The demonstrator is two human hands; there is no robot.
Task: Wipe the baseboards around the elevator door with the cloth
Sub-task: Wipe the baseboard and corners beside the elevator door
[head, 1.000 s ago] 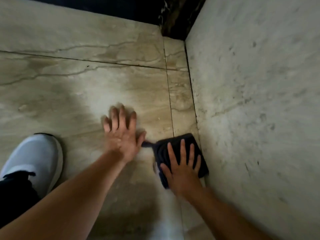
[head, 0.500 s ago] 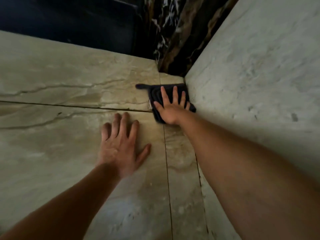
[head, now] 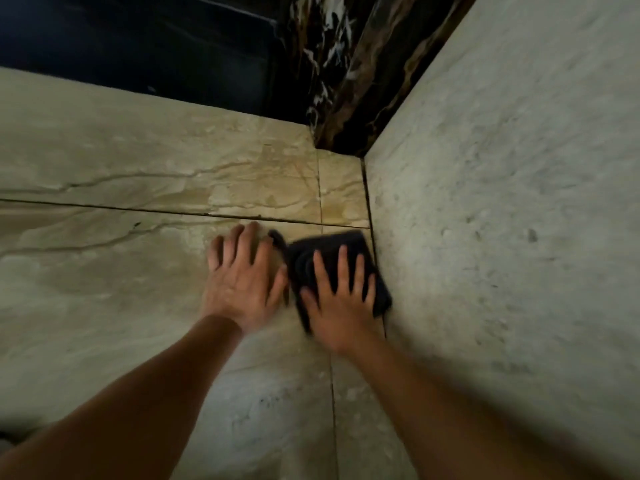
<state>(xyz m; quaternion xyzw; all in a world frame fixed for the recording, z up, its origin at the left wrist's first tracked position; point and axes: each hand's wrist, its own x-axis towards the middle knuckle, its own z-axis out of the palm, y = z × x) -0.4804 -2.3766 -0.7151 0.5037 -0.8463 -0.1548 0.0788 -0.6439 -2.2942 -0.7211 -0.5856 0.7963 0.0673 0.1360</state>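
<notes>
The pale stone wall [head: 502,209] fills the right side, rising from the floor [head: 104,289] along a dark seam that runs from near to far. At the far end of that seam the wall meets a dark veined stone post [head: 349,81], and left of the post lies the black opening of the elevator door [head: 138,46]. The floor is beige marble tile, with one joint crossing left to right just beyond both hands.

The right hand [head: 337,299] lies flat on a dark folded cloth [head: 346,251], its fingers [head: 343,268] spread and pointing toward the far corner, pressing the cloth down rather than pinching it. The cloth sits on the floor with its right edge against the foot of the wall, so the strip to be wiped lies directly right of this hand, and its long run goes near to far along the seam. Whether a separate baseboard stands proud of the wall cannot be told. The cloth and hand are blurred.

The left hand [head: 242,278] rests bare on the floor just left of the cloth, fingers spread, holding nothing; it looks like a prop for the body's weight. The right hand is plainly the nearer one to the wall, and the next stroke likely follows the seam, with the cloth kept hard against the wall's foot up to the post.
</notes>
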